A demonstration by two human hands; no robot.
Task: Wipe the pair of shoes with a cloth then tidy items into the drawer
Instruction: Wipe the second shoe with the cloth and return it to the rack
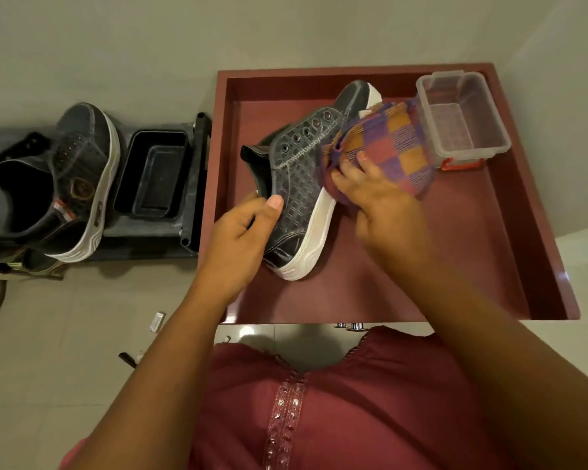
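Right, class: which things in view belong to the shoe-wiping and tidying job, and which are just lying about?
Job:
held shoe
second shoe
checked cloth
red drawer
left hand
right hand

Lying about:
clear plastic box
black tray
small white object on the floor

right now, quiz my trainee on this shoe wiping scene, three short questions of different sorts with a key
1. True or false: the left hand grips the dark grey white-soled sneaker above the dark red wooden drawer.
2. Which item does the right hand press against that sneaker?
A. purple and orange checked cloth
B. a brush
C. a sponge
3. Fill in: the clear plastic lidless box sits in the drawer's far ____ corner.

Key
1. true
2. A
3. right; the matching second sneaker stands outside the drawer beside a black rectangular tray.
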